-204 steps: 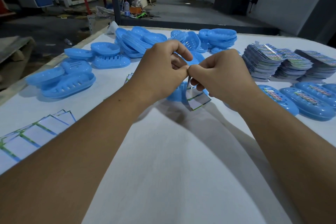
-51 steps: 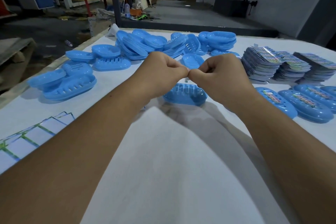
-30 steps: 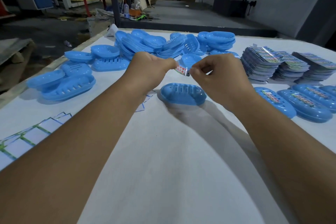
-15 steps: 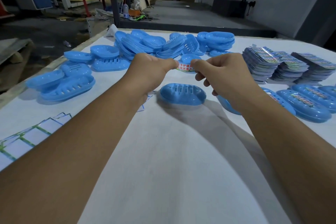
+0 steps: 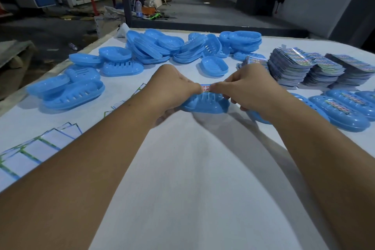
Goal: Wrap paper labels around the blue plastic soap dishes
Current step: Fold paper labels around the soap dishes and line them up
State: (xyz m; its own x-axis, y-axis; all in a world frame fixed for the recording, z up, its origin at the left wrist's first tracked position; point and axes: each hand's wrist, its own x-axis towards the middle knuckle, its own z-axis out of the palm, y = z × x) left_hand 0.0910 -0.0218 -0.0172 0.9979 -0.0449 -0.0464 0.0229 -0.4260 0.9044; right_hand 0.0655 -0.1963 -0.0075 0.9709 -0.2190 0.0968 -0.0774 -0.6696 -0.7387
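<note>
On white cloth-covered table point(image 5: 182, 168): left hand point(image 5: 172, 89) and right hand point(image 5: 247, 87) pinch glossy printed paper label point(image 5: 205, 88) taut over oval slotted blue plastic soap dish point(image 5: 205, 104) at table centre

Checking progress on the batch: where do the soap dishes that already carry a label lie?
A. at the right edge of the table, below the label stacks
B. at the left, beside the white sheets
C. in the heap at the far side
A: the labelled dishes lie at the right, nearer than the label stacks.
</note>
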